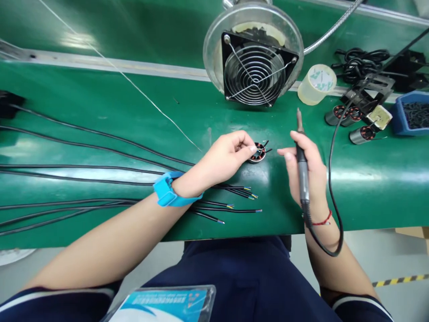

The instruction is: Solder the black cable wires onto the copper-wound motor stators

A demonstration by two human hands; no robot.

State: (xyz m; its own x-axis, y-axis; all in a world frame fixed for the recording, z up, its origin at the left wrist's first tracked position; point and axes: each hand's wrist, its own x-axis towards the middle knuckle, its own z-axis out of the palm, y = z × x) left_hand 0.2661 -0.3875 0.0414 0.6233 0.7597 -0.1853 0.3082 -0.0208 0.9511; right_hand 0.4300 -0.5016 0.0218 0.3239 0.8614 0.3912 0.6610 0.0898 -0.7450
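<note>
left hand partly hides the copper-wound ring; exact hold unclear.

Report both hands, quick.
Left hand: closed, pinching at the small metal ring with its fingertips.
Right hand: closed, holding the soldering iron, tip pointing away from the body.

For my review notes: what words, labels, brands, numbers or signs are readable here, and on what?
None can be read.
Badge: pale lines of print and a reddish mark, too small and blurred to read.
Tape roll: green markings on its top, too blurred to read.
Floor strip: yellow-and-black stripes, no words visible.
</note>
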